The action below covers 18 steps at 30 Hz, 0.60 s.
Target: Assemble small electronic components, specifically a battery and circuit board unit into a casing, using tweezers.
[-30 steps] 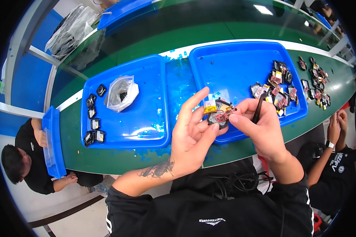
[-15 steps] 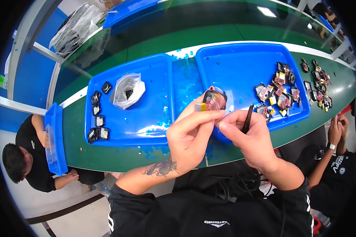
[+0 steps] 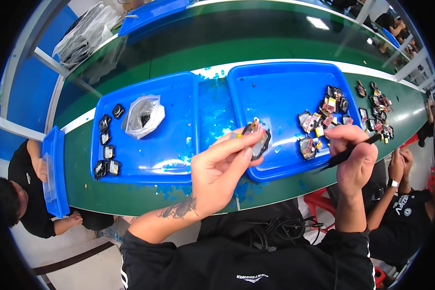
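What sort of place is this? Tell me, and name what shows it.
Probably an electronics assembly line: a long green workbench with blue trays, a heap of small electronic modules, and the left hand holding one module.

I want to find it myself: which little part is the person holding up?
Look at the right blue tray on the green table. Over its near left corner, the left hand pinches a small dark module. Unlike the pile of similar parts lying on the tray, it is lifted up between fingertips.
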{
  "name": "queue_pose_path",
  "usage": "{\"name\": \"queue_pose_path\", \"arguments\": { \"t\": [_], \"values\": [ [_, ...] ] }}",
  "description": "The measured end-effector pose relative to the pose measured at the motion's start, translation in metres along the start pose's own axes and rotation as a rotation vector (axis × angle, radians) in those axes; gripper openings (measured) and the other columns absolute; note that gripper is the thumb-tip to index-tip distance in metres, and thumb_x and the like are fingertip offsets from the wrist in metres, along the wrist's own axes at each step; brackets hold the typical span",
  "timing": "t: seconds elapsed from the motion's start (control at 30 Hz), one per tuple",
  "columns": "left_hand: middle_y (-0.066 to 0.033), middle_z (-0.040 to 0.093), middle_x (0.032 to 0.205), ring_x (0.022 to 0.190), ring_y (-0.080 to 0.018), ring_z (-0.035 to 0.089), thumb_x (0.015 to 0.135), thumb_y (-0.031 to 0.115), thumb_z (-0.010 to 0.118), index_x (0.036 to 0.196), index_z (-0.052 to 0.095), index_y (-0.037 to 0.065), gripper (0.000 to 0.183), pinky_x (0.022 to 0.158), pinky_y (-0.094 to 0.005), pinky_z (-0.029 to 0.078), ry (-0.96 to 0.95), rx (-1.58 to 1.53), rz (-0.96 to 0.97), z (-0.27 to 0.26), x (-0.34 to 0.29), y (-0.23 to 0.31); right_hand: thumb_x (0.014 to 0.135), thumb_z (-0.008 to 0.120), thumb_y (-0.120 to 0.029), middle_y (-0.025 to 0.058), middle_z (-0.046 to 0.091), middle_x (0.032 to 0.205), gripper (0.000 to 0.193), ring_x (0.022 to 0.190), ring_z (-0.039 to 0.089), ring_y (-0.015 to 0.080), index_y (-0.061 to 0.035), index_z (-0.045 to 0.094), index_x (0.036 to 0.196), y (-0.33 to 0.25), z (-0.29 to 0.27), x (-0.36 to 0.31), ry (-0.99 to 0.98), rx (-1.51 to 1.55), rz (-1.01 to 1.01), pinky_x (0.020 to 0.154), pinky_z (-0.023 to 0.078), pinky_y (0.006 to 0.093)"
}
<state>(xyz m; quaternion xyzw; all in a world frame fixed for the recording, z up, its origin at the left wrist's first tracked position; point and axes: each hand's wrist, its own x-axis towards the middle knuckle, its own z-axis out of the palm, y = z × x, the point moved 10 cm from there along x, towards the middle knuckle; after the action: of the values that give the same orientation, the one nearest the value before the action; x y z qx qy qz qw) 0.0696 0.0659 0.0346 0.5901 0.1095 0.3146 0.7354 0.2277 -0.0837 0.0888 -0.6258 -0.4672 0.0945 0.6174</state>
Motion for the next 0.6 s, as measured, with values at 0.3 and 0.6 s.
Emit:
{"name": "queue_pose_path", "arguments": {
  "t": [0.3,0.6],
  "values": [
    [-0.0169,0.055,0.127,0.111,-0.0229,0.059,0.091,-0.007,0.054,0.127,0.053,-0.006,0.036,0.091,-0.0336,0.055,-0.041,-0.120,-0.120,0.007,-0.006,-0.011,0.075,0.078,-0.025,0.0102,0.065,0.086,0.035,0.078,0.063,0.0195,0.0009,0.071,0.098,-0.037,0.027,0.011,-0.180,-0.213,-0.332,0.066,0.049,0.0285],
    [-0.0170,0.056,0.126,0.111,-0.0228,0.059,0.092,-0.007,0.054,0.126,0.054,-0.005,0.034,0.091,-0.0334,0.055,-0.063,-0.136,-0.157,0.009,-0.010,-0.016,0.073,0.076,-0.022,0.0120,0.069,0.085,0.033,0.073,0.068,0.0216,-0.0006,0.071,0.097,-0.049,0.040,0.007,-0.272,-0.248,-0.476,0.060,0.053,0.0284]
  ]
}}
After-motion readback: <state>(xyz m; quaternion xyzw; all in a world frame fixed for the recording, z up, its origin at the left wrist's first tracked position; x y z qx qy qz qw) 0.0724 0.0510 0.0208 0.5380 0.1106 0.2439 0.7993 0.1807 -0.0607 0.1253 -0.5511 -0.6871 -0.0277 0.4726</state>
